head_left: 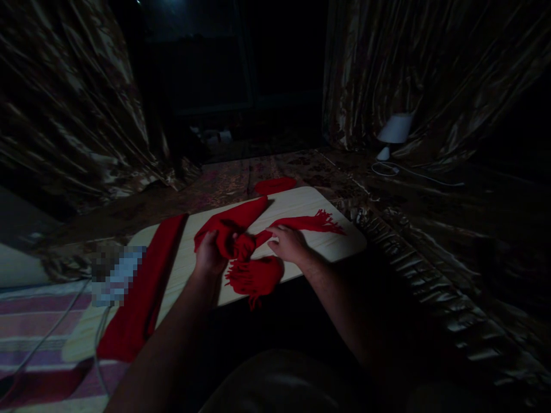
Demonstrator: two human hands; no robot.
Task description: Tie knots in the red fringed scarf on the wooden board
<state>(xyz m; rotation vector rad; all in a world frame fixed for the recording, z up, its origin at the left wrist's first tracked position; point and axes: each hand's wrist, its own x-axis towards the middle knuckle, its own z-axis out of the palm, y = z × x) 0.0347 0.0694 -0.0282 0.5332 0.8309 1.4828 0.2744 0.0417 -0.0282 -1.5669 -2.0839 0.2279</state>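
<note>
A red fringed scarf (301, 222) lies across a pale wooden tabletop (299, 199), one fringed end spread toward the right edge. My left hand (209, 253) is closed around a bunched part of it, thumb on top. Nearer the right side, my right hand (287, 244) pinches the narrow strip of the same scarf, fingers pressed together. Between and below the hands hangs a fringed red bundle (258, 278) over the front edge. Whether this bundle and the wide red part beyond my left hand belong to one scarf, I cannot tell.
A long folded red cloth (142, 298) lies across the tabletop's left part, beside a blurred-out item (118, 278) and a cable (100, 338). More red fabric (275, 184) sits behind the far edge. A small white lamp (396, 129) stands back right, near patterned curtains (365, 69). The room is dark.
</note>
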